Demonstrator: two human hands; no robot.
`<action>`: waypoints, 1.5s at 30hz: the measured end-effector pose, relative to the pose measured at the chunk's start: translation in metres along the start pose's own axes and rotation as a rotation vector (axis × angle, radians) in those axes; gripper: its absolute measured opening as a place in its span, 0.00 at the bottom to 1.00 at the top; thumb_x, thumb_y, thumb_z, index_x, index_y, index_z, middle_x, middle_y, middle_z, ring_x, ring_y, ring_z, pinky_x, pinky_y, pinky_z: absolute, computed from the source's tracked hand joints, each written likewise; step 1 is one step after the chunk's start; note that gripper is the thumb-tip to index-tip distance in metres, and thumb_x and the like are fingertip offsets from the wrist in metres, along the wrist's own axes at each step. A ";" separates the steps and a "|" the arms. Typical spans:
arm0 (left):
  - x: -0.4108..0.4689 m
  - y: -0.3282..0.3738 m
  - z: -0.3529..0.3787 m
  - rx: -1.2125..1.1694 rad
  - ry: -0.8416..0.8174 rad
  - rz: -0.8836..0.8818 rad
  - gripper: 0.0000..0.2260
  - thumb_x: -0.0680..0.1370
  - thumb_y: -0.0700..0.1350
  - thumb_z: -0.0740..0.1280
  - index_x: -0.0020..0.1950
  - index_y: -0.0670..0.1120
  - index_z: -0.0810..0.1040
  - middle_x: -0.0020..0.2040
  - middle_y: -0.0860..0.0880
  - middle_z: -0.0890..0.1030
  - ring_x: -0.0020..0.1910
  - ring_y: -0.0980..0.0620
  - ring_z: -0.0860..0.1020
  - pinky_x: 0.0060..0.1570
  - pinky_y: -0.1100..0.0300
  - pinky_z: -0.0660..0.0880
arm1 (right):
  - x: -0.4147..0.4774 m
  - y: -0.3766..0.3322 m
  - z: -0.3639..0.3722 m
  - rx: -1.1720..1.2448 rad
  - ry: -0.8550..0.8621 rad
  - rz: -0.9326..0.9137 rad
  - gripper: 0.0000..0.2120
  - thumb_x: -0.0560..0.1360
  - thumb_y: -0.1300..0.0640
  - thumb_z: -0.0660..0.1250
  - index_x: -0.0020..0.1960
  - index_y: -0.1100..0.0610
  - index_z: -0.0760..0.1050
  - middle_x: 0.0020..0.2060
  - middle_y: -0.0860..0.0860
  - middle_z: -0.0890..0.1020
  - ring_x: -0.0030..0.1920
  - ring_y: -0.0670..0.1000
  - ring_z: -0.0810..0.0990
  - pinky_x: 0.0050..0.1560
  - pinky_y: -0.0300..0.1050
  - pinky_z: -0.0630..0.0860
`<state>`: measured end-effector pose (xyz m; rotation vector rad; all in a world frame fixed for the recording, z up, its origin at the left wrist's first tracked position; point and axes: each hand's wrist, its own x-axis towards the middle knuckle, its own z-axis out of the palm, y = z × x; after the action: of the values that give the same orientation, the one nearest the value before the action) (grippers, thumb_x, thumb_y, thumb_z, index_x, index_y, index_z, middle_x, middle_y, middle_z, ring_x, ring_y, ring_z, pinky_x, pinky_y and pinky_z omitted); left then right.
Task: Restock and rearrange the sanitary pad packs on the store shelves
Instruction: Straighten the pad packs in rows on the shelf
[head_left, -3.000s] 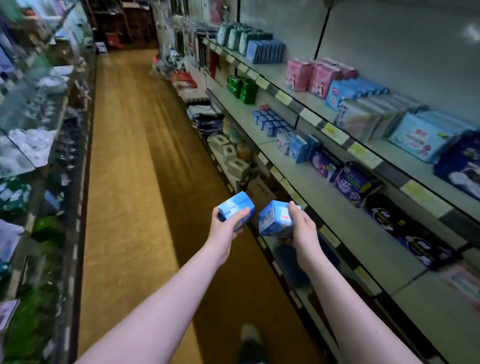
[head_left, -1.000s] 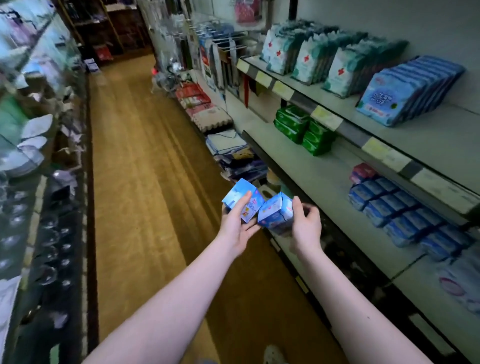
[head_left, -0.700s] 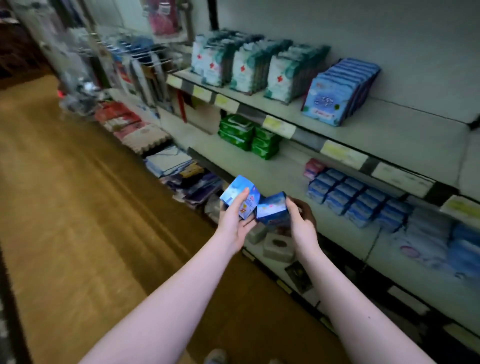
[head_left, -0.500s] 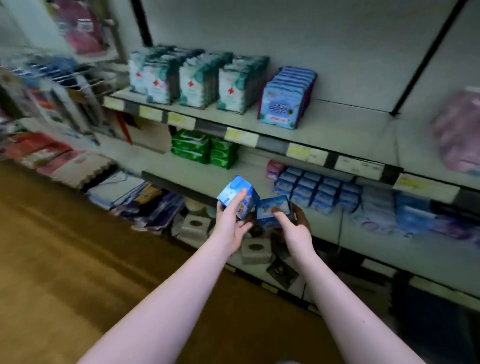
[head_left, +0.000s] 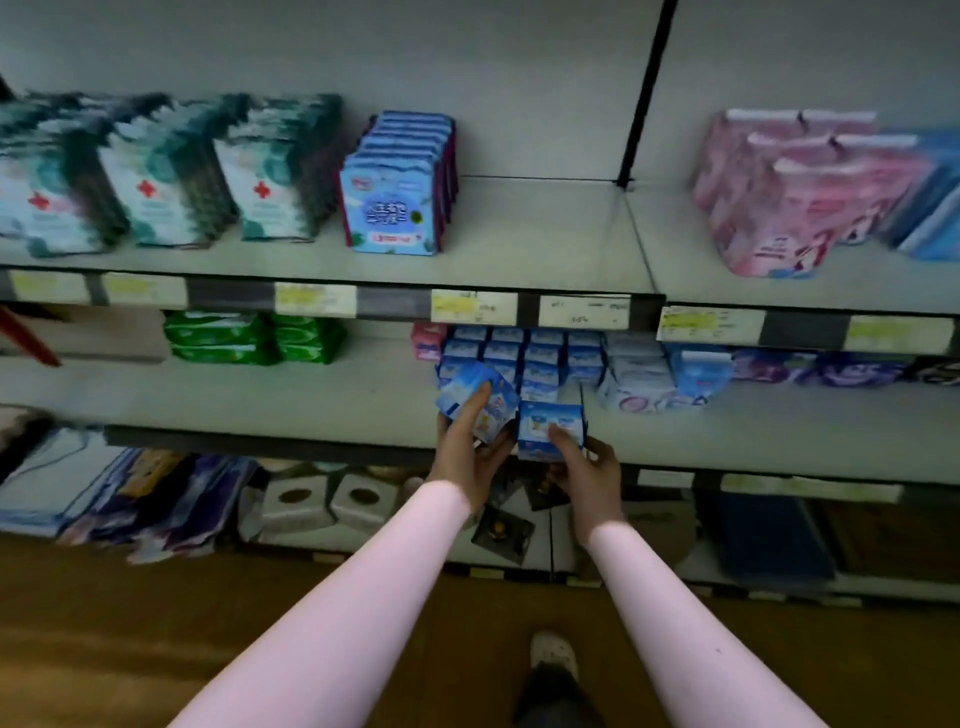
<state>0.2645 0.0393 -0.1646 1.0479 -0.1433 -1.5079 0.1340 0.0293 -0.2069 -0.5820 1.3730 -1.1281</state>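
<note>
My left hand (head_left: 467, 457) grips a small blue pad pack (head_left: 480, 392), tilted, thumb across its front. My right hand (head_left: 587, 475) holds a second small blue pack (head_left: 550, 423) upright, with fingers on its face. Both packs are at the front edge of the middle shelf (head_left: 311, 400). Just behind them stand rows of matching small blue packs (head_left: 524, 353) on that shelf.
The upper shelf (head_left: 545, 244) carries teal-and-white packs (head_left: 156, 176), a row of blue packs (head_left: 400, 187) and pink packs (head_left: 795, 192). Green packs (head_left: 249, 338) lie at the middle shelf's left, pale and purple packs (head_left: 727, 371) to its right. Tissue boxes (head_left: 322, 501) sit below.
The view has swung from the aisle to face the shelves. Both hands have carried their packs up to the middle shelf's front edge, in front of the matching blue rows.
</note>
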 end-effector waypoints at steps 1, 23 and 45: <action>0.008 -0.004 0.003 0.006 -0.028 -0.003 0.38 0.62 0.53 0.78 0.71 0.52 0.70 0.61 0.44 0.80 0.57 0.44 0.81 0.49 0.53 0.80 | 0.009 -0.001 -0.004 0.019 -0.015 0.004 0.24 0.71 0.52 0.74 0.61 0.54 0.67 0.55 0.53 0.78 0.53 0.52 0.80 0.55 0.47 0.78; 0.210 -0.082 -0.031 0.083 0.075 0.023 0.24 0.75 0.45 0.71 0.67 0.52 0.65 0.56 0.43 0.77 0.56 0.42 0.79 0.61 0.49 0.75 | 0.286 0.079 -0.026 0.025 0.267 -0.101 0.24 0.70 0.50 0.76 0.56 0.66 0.76 0.43 0.57 0.81 0.39 0.53 0.79 0.41 0.46 0.78; 0.100 -0.027 -0.007 0.270 0.016 -0.212 0.18 0.74 0.53 0.70 0.59 0.46 0.76 0.43 0.47 0.82 0.37 0.51 0.80 0.30 0.63 0.77 | 0.112 0.014 0.013 -0.188 -0.201 -0.022 0.11 0.80 0.52 0.61 0.60 0.55 0.74 0.55 0.52 0.79 0.56 0.54 0.78 0.58 0.50 0.74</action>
<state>0.2636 -0.0355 -0.2369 1.3228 -0.2354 -1.7031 0.1313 -0.0666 -0.2678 -0.8259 1.3075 -0.9355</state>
